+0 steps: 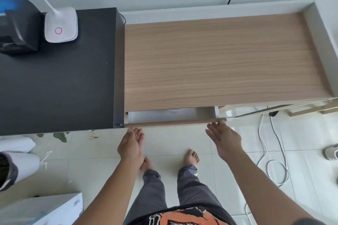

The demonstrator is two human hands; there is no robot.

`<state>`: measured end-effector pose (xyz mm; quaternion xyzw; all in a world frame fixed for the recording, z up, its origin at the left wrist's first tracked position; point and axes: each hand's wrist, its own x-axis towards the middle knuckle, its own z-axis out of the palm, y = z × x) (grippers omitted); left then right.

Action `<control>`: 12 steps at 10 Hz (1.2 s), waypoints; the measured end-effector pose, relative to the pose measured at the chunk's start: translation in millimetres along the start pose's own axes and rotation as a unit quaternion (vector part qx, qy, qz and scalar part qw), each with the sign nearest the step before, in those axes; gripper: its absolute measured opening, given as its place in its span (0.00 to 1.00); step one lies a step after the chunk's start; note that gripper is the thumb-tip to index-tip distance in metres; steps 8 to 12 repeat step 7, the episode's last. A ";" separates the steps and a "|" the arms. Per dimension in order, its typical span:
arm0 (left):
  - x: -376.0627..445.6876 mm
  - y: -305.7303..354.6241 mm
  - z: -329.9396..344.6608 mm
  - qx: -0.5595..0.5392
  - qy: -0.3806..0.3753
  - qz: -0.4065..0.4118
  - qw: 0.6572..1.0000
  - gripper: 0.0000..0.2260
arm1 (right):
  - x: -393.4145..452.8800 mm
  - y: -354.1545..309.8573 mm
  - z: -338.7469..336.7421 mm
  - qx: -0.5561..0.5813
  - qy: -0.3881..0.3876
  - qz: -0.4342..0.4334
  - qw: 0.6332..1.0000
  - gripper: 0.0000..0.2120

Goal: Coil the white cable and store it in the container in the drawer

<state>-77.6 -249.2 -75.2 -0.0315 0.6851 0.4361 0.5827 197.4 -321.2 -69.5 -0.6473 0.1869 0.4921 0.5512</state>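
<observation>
A drawer [175, 122] under the wooden desk top [219, 60] stands slightly pulled out, showing a narrow strip of white inside; a pale shape inside [174, 110] may be the container, mostly hidden by the desk top. My left hand [130, 144] is flat and open just below the drawer front's left end. My right hand [224, 138] is open, its fingertips at the drawer front's right end. A white cable [276, 151] lies in loose loops on the tiled floor at the right.
A black cabinet [58, 82] adjoins the desk on the left, carrying a white lamp base [61, 24] and a dark box [18, 27]. A white box [40, 208] sits at the lower left. A shoe [332, 151] lies at the far right. My bare feet stand below the drawer.
</observation>
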 end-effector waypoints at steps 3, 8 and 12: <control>2.8 4.7 37.2 -0.027 -0.031 -0.025 0.999 0.17 | 8.7 -11.4 31.0 0.096 -0.031 0.013 0.995 0.10; -15.8 26.8 32.9 0.465 -0.085 0.178 0.863 0.20 | -5.9 -23.8 32.2 -0.273 -0.046 -0.148 0.950 0.18; -15.8 26.8 32.9 0.465 -0.085 0.178 0.863 0.20 | -5.9 -23.8 32.2 -0.273 -0.046 -0.148 0.950 0.18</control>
